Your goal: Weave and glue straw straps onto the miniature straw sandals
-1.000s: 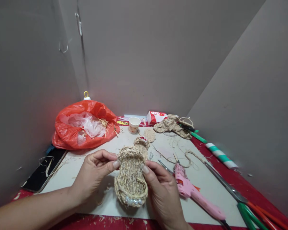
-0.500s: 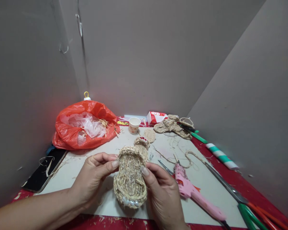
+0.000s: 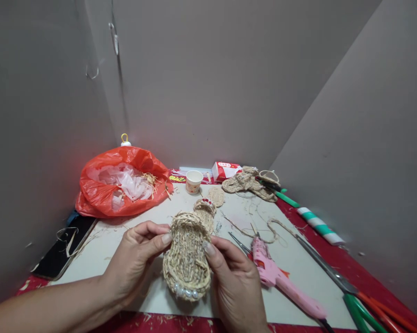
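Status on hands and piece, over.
Both hands gripping woven piece, one each side. Pearly beads at its near end. Pink glue gun close beside right hand.

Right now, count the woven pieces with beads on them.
2 that I can make out: the pearl-beaded one held between the left hand and right hand, and the red-beaded one just beyond it. The far woven pile may hide more.

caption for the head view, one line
Two hands hold a woven straw piece edged with pearly beads, with a pink glue gun lying to the right.
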Tool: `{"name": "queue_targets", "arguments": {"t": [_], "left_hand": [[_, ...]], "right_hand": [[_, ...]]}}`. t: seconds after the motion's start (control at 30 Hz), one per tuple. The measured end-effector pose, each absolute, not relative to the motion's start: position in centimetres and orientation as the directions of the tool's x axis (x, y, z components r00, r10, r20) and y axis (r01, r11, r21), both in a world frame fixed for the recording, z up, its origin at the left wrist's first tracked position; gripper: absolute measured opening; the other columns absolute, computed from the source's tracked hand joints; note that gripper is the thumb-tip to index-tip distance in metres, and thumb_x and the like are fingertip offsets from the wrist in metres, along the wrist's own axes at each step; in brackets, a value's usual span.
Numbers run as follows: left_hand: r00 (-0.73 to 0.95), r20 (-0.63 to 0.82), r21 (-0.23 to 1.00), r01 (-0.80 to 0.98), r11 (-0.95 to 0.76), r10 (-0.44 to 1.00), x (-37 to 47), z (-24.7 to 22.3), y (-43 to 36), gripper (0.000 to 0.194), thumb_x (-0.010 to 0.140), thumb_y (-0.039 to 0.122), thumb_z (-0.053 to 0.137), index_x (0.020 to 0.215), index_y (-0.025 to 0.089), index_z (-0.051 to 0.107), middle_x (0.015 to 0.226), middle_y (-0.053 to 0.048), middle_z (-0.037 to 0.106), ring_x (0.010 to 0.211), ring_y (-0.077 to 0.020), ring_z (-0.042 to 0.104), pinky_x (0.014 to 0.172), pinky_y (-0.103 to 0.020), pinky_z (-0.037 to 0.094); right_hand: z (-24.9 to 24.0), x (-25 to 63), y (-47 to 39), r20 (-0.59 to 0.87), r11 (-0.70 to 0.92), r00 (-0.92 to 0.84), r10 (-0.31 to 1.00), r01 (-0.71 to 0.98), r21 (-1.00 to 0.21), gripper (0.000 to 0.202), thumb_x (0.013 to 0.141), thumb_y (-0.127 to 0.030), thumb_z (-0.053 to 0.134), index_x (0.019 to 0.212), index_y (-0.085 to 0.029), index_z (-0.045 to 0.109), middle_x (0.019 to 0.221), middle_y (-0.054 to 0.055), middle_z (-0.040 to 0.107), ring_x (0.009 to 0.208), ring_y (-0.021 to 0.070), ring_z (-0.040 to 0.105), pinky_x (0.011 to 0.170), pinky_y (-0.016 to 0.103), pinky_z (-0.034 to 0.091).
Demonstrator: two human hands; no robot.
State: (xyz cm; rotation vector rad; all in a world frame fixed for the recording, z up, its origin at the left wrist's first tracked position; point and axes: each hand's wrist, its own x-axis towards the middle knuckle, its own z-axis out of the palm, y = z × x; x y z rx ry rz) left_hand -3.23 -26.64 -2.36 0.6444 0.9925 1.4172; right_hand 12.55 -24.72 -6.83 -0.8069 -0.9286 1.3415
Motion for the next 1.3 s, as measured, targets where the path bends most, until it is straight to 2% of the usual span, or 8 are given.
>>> {"name": "queue_targets", "arguments": {"t": [0.23, 0.37, 0.53, 0.7, 0.8, 1.03, 1.13, 1.3], "left_hand": [[-0.148, -0.158, 0.884, -0.461, 0.073, 0.976, -3.4, -2.3, -26.6, 0.015, 0.061, 0.019, 0.084, 0.069, 0.017, 0.071, 0.081, -0.001, 0.071, 0.073, -0.0101, 0.062, 0.071, -0.021, 0.047], [-0.157, -0.133, 0.898, -0.438, 0.052, 0.979, -4.0, -1.9, -26.3, 0.015, 0.062, 0.02, 0.083, 0.07, 0.017, 0.071, 0.077, 0.0, 0.071, 0.07, -0.0099, 0.061, 0.068, -0.02, 0.047], [-0.198, -0.109, 0.914, -0.405, 0.02, 0.974, -5.1, -0.7, -25.3, 0.018, 0.06, 0.022, 0.084, 0.069, 0.016, 0.07, 0.071, 0.0, 0.07, 0.065, -0.0087, 0.06, 0.065, -0.019, 0.046], [-0.246, -0.048, 0.936, -0.35, -0.042, 0.968, -5.9, -0.4, -24.5, 0.017, 0.061, 0.022, 0.084, 0.069, 0.016, 0.07, 0.067, 0.001, 0.068, 0.063, -0.0074, 0.058, 0.063, -0.017, 0.045], [-0.255, -0.017, 0.958, -0.281, -0.058, 0.967, -5.9, -1.0, -24.6, 0.015, 0.062, 0.023, 0.083, 0.069, 0.016, 0.07, 0.077, -0.001, 0.071, 0.07, -0.0102, 0.061, 0.068, -0.021, 0.047], [-0.229, 0.124, 0.978, -0.138, -0.158, 0.966, -5.0, -2.4, -25.7, 0.006, 0.069, 0.019, 0.078, 0.07, 0.021, 0.073, 0.091, 0.0, 0.071, 0.089, -0.0133, 0.064, 0.08, -0.021, 0.049], [-0.22, 0.145, 0.98, -0.105, -0.172, 0.965, -4.6, -2.5, -26.1, 0.006, 0.07, 0.018, 0.077, 0.069, 0.022, 0.073, 0.09, -0.001, 0.071, 0.087, -0.0133, 0.064, 0.078, -0.02, 0.051], [-0.24, 0.18, 0.98, -0.046, -0.196, 0.954, -4.3, -2.5, -26.5, 0.006, 0.069, 0.016, 0.078, 0.068, 0.022, 0.075, 0.089, -0.002, 0.071, 0.086, -0.0151, 0.065, 0.076, -0.021, 0.052]], "right_hand": [[-7.3, 12.5, -24.6, 0.064, 0.039, -0.042, 0.997, -0.445, -0.895, 0.017, 0.073, -0.034, 0.077, 0.087, -0.024, 0.076, 0.083, 0.004, 0.076, 0.074, 0.0202, 0.069, 0.072, 0.032, 0.057], [-7.3, 12.6, -24.7, 0.047, -0.021, -0.143, 0.989, -0.443, -0.896, 0.03, 0.074, -0.035, 0.077, 0.101, -0.024, 0.073, 0.093, 0.007, 0.075, 0.084, 0.0227, 0.069, 0.078, 0.036, 0.056], [-6.6, 13.4, -24.2, 0.09, -0.021, -0.217, 0.972, -0.462, -0.887, 0.034, 0.079, -0.036, 0.071, 0.11, -0.022, 0.069, 0.103, 0.01, 0.072, 0.082, 0.0209, 0.068, 0.068, 0.03, 0.057], [-5.8, 14.4, -22.9, 0.076, 0.066, 0.002, 0.997, -0.515, -0.855, 0.022, 0.076, -0.035, 0.073, 0.092, -0.019, 0.072, 0.085, 0.008, 0.073, 0.077, 0.0186, 0.067, 0.06, 0.023, 0.055], [-5.9, 14.6, -22.5, 0.068, 0.097, 0.079, 0.995, -0.474, -0.875, 0.02, 0.075, -0.038, 0.074, 0.08, -0.019, 0.072, 0.078, 0.005, 0.072, 0.069, 0.0159, 0.065, 0.058, 0.022, 0.054], [-6.2, 13.7, -23.8, 0.072, 0.016, -0.164, 0.984, -0.32, -0.947, 0.03, 0.074, -0.04, 0.075, 0.1, -0.024, 0.073, 0.093, 0.006, 0.073, 0.077, 0.0178, 0.066, 0.07, 0.028, 0.056], [-6.0, 13.5, -24.2, 0.093, 0.027, -0.193, 0.977, -0.321, -0.947, 0.025, 0.074, -0.038, 0.075, 0.096, -0.025, 0.075, 0.085, 0.004, 0.075, 0.073, 0.0168, 0.067, 0.074, 0.029, 0.056], [-5.5, 13.3, -24.0, 0.133, 0.093, -0.118, 0.984, -0.295, -0.951, 0.014, 0.074, -0.035, 0.075, 0.084, -0.026, 0.078, 0.069, 0.003, 0.074, 0.067, 0.0171, 0.067, 0.068, 0.028, 0.057]]}}
